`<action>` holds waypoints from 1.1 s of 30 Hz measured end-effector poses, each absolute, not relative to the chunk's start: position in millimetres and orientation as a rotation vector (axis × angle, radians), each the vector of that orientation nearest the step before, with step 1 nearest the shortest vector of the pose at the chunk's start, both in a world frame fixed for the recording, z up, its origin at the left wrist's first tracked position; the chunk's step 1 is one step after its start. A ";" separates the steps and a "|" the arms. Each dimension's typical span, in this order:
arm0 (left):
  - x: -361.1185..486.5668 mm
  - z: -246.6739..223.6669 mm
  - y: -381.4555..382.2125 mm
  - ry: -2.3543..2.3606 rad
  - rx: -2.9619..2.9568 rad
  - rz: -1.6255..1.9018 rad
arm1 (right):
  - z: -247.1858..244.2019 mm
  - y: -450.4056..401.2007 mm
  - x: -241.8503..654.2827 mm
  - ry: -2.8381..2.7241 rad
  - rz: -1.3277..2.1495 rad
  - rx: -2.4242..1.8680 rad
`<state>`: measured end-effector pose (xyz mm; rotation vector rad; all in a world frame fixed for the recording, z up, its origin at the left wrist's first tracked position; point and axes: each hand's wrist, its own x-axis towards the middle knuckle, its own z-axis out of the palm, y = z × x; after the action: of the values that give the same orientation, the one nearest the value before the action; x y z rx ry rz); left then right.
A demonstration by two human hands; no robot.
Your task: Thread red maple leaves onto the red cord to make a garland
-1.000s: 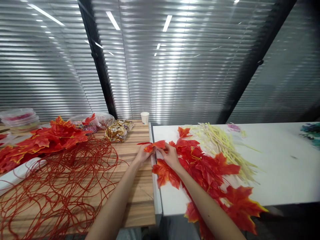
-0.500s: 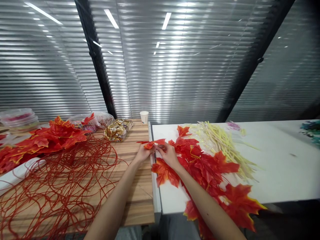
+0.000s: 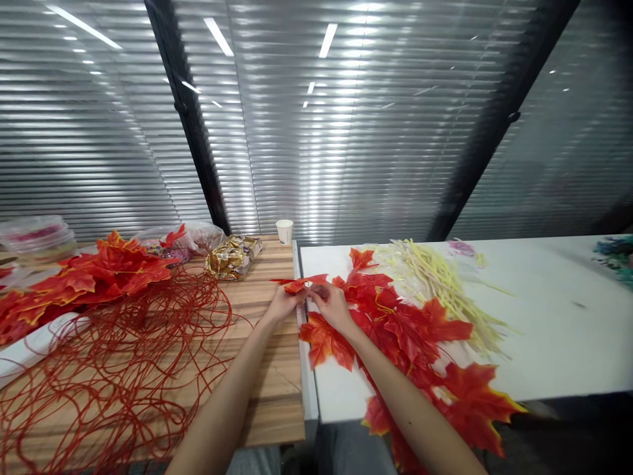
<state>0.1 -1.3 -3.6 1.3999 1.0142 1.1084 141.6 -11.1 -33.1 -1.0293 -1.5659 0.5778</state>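
red leaf (image 3: pixel 295 286) over table seam (image 3: pixel 308 389), room leftward

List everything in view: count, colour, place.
Blinds: several, grey, behind
Bars: two, black, behind
Tabletop: one, brown, left
Table: one, white, right
Tubs: stack, clear, left
Leaves: many, red, both tables
Cord: tangle, red, left
Slab: one, white, left
Bags: uncounted, clear, left
Packaging: uncounted, gold, left
Cup: one, white, centre
Strips: many, yellow, right
Item: one, purple, right
Clump: one, teal, right
Held leaf: probably one, red, centre
Left hand: one, holding leaf
Right hand: one, at leaf
Legs: two, bottom
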 end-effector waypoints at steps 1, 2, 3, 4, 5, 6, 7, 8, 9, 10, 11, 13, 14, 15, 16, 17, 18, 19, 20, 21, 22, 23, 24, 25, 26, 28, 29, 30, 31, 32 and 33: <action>0.3 -3.0 -1.7 1.017 1.397 1.106 | -32.9 -11.2 141.7 -1.571 0.577 -1.035; 0.4 -2.6 -2.1 1.020 1.393 1.103 | -32.6 -11.4 141.8 -1.576 0.572 -1.042; 0.5 -2.3 -2.3 1.024 1.388 1.102 | -32.2 -11.6 141.8 -1.579 0.565 -1.049; 0.6 -2.3 -2.4 1.027 1.384 1.102 | -32.0 -11.7 141.8 -1.579 0.561 -1.054; 0.6 -2.4 -2.4 1.030 1.381 1.104 | -31.8 -11.9 141.8 -1.578 0.563 -1.052; 0.7 -2.7 -2.2 1.030 1.379 1.105 | -31.8 -11.9 141.7 -1.575 0.569 -1.045; 0.7 -3.2 -2.0 1.029 1.380 1.107 | -31.9 -11.9 141.6 -1.571 0.578 -1.035; 0.7 -3.8 -1.7 1.027 1.382 1.106 | -32.1 -11.8 141.6 -1.566 0.587 -1.025; 0.8 -4.4 -1.3 1.025 1.385 1.104 | -32.4 -11.7 141.5 -1.562 0.595 -1.018; 0.8 -5.1 -1.0 1.022 1.387 1.101 | -32.7 -11.5 141.5 -1.560 0.600 -1.014; 0.8 -5.7 -0.6 1.018 1.390 1.099 | -32.9 -11.4 141.5 -1.558 0.602 -1.014; 0.9 -6.5 0.2 1.004 1.402 1.096 | -33.1 -11.4 141.6 -1.563 0.603 -1.020; 1.1 -6.7 0.6 0.993 1.413 1.092 | -33.0 -11.4 141.6 -1.572 0.598 -1.024; 1.3 -6.8 1.1 0.981 1.427 1.088 | -32.9 -11.6 141.7 -1.585 0.590 -1.027; 1.6 -6.8 1.5 0.970 1.442 1.083 | -32.6 -11.8 141.9 -1.601 0.582 -1.027; 1.9 -6.7 2.0 0.959 1.457 1.080 | -32.4 -12.1 142.0 -1.617 0.574 -1.025; 2.2 -6.6 2.5 0.952 1.470 1.080 | -32.3 -12.4 142.1 -1.634 0.570 -1.020; 2.5 -6.6 3.0 0.947 1.481 1.082 | -32.2 -12.6 142.2 -1.646 0.569 -1.016; 2.7 -6.7 3.4 0.942 1.490 1.084 | -32.2 -12.9 142.3 -1.656 0.572 -1.012; 2.8 -6.9 3.9 0.937 1.499 1.083 | -32.3 -13.0 142.4 -1.662 0.575 -1.011; 2.8 -7.4 4.2 0.932 1.506 1.079 | -32.5 -13.0 142.5 -1.664 0.576 -1.011; 2.7 -7.9 4.5 0.928 1.512 1.072 | -32.7 -12.9 142.6 -1.666 0.579 -1.012; 2.6 -8.6 4.7 0.925 1.517 1.064 | -33.1 -12.7 142.7 -1.664 0.581 -1.013; 2.4 -9.3 4.8 0.925 1.521 1.057 | -33.5 -12.4 142.8 -1.659 0.584 -1.015; 2.2 -10.0 4.8 0.929 1.522 1.051 | -33.9 -12.1 142.9 -1.654 0.588 -1.017; 2.0 -11.1 4.8 0.943 1.523 1.044 | -34.8 -11.3 142.9 -1.646 0.595 -1.020; 1.9 -11.5 4.7 0.949 1.525 1.040 | -35.2 -11.0 142.9 -1.644 0.598 -1.022; 1.9 -11.8 4.7 0.952 1.527 1.037 | -35.6 -10.7 142.8 -1.642 0.599 -1.022; 1.8 -11.9 4.7 0.955 1.530 1.033 | -35.9 -10.6 142.7 -1.643 0.600 -1.020; 1.8 -11.9 4.7 0.958 1.535 1.030 | -36.0 -10.5 142.6 -1.642 0.600 -1.019; 1.7 -11.8 4.7 0.960 1.540 1.027 | -36.0 -10.6 142.5 -1.642 0.600 -1.017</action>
<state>1.7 4.7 -11.8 1.5401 0.9601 1.0268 142.5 -10.6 -36.0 -1.0174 -1.6416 0.6003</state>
